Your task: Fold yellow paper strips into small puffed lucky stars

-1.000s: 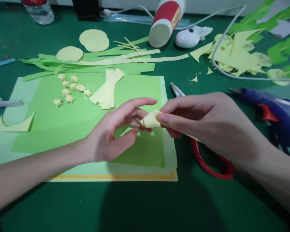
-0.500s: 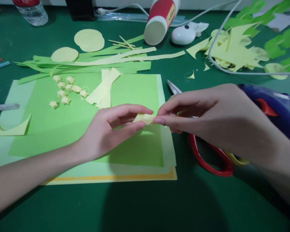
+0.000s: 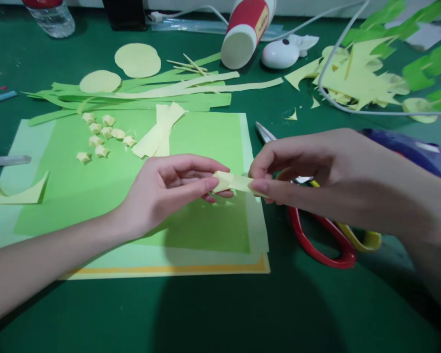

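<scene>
**A strip of pale paper, pinched from both ends**

The left hand (image 3: 165, 184) has its thumb and fingers closed lightly on the folded end of the pale yellow paper strip (image 3: 242, 183); the right hand (image 3: 316, 176) pinches the flat end beside it, thumb on top. Both grips are nearly closed, with just the paper's thickness between. The strip spans the gap between them, held above the light green sheet (image 3: 206, 139).

From where I stand, I'd say the left grip should stay firm enough to keep the fold from springing, without crushing it. The right does best with a gentle, even pull, so the edges line up and each crease falls flat.

The strip is thin and matte, with an angular, layered end and a smooth, flat stretch towards the right grip. Past the left grip, on the sheet, sit small folded pieces (image 3: 106, 132) and a crossed bundle of strips (image 3: 159, 135). Scissors (image 3: 300, 235) lie partly under the right hand on the desk (image 3: 95, 318).
</scene>
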A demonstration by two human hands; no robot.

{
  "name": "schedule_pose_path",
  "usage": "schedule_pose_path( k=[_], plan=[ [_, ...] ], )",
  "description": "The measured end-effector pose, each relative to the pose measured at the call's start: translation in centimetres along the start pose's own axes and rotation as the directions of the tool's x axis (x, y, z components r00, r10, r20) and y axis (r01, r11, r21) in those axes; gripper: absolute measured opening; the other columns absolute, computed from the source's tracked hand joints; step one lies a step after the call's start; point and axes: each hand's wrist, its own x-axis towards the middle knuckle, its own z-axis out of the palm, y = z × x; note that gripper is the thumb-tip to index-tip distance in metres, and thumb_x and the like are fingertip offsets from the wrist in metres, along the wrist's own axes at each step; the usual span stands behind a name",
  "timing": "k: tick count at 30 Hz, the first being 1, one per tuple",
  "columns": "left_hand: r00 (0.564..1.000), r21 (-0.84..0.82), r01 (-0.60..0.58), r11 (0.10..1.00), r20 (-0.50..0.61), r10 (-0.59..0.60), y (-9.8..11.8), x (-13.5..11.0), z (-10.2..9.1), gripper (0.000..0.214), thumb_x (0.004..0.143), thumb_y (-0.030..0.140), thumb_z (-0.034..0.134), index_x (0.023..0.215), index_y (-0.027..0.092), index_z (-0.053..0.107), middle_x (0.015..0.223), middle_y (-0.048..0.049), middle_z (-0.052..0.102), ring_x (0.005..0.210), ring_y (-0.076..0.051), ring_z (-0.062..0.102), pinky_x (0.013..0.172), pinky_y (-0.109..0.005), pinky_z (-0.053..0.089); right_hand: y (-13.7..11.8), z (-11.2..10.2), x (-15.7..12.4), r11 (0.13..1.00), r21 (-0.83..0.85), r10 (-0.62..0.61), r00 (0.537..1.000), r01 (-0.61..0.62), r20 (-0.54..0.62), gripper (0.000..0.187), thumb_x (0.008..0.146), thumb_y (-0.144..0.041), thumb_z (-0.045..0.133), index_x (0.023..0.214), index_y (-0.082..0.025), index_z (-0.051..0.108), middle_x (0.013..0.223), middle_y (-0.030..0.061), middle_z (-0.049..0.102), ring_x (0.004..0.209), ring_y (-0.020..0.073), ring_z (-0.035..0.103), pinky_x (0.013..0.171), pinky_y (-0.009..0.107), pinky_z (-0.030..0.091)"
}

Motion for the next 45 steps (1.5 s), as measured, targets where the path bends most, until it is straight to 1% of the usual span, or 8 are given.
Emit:
schedule_pose_path(
  k=[6,12,19,25,32,36,40,45],
  plan=[
    [0.999,0.076,0.010,0.997,0.029,-0.012,0.1,-0.1,0.0,0.016,0.072,0.008,0.062,0.083,0.019,0.067,0.074,0.0047,0.070,0.066,-0.006,0.066,0.059,-0.008,0.053,-0.4,1.3,0.0,0.998,0.063,-0.003,1.000,0.004,-0.025,0.015,0.077,-0.024,0.051,0.066,-0.018,0.060,0.059,-0.0007,0.059,0.050,0.0081,0.051,0.041,0.018,0.039],
    [0.998,0.121,-0.053,0.991,0.049,0.048,-0.3,-0.3,0.0,0.021,0.072,0.006,0.061,0.087,0.020,0.066,0.081,0.0025,0.071,0.072,-0.009,0.067,0.060,-0.012,0.053,-0.4,2.3,-0.1,0.991,-0.077,-0.117,0.985,0.108,-0.128,0.013,0.074,-0.015,0.053,0.063,-0.014,0.058,0.055,0.0000,0.058,0.047,0.0078,0.048,0.044,0.021,0.037],
    [0.996,0.247,-0.086,0.965,0.032,0.081,-0.2,-0.1,0.1,0.011,0.072,0.008,0.062,0.076,0.017,0.067,0.073,0.0026,0.070,0.063,-0.006,0.064,0.050,-0.008,0.048,-0.8,2.7,-0.3,0.982,-0.103,-0.169,0.978,0.157,-0.124,0.013,0.074,-0.014,0.054,0.063,-0.012,0.061,0.054,0.0012,0.059,0.045,0.0080,0.049,0.042,0.021,0.038],
    [0.999,0.214,-0.053,0.975,0.001,0.054,0.1,-0.3,0.3,0.008,0.072,0.010,0.062,0.073,0.016,0.067,0.065,0.0039,0.070,0.054,-0.004,0.063,0.041,-0.006,0.044,-0.7,2.9,-0.5,0.986,-0.073,-0.159,0.975,0.149,-0.156,0.011,0.075,-0.015,0.054,0.065,-0.013,0.059,0.061,0.0031,0.062,0.051,0.0094,0.052,0.045,0.022,0.041],
    [1.000,0.153,-0.023,0.988,-0.017,0.026,0.1,-0.4,0.5,0.017,0.067,0.008,0.066,0.079,0.019,0.066,0.074,0.0059,0.071,0.068,-0.007,0.067,0.063,-0.010,0.054,-0.7,2.6,-0.4,0.993,0.034,-0.102,0.981,0.109,-0.163,0.009,0.075,-0.013,0.052,0.068,-0.014,0.057,0.063,0.0022,0.060,0.054,0.0097,0.051,0.046,0.022,0.040],
    [0.998,0.105,0.008,0.994,-0.069,-0.001,0.2,-0.4,0.7,0.014,0.068,0.008,0.066,0.075,0.020,0.068,0.068,0.0084,0.070,0.064,-0.005,0.067,0.057,-0.007,0.053,-0.9,2.4,-0.3,0.996,0.042,-0.073,0.987,0.079,-0.140,0.012,0.075,-0.014,0.051,0.065,-0.015,0.057,0.061,0.0014,0.062,0.052,0.0088,0.052,0.046,0.020,0.042],
    [0.998,0.080,0.008,0.997,-0.059,-0.003,0.4,-0.3,0.6,0.011,0.069,0.012,0.066,0.074,0.021,0.069,0.066,0.0093,0.070,0.061,-0.003,0.066,0.054,-0.004,0.051,-1.1,2.2,-0.3,0.997,0.028,-0.061,0.988,0.066,-0.139,0.013,0.075,-0.017,0.052,0.064,-0.016,0.057,0.059,-0.0003,0.062,0.049,0.0073,0.052,0.045,0.019,0.042],
    [0.999,0.091,0.026,0.995,-0.045,-0.022,0.2,-0.1,0.2,0.007,0.070,0.016,0.065,0.075,0.020,0.068,0.067,0.0065,0.070,0.058,-0.006,0.066,0.054,-0.011,0.054,-1.1,2.0,-0.3,0.997,0.042,-0.055,0.989,0.062,-0.139,0.013,0.075,-0.017,0.053,0.063,-0.019,0.056,0.060,-0.0016,0.063,0.050,0.0084,0.054,0.046,0.021,0.044]
  ],
)
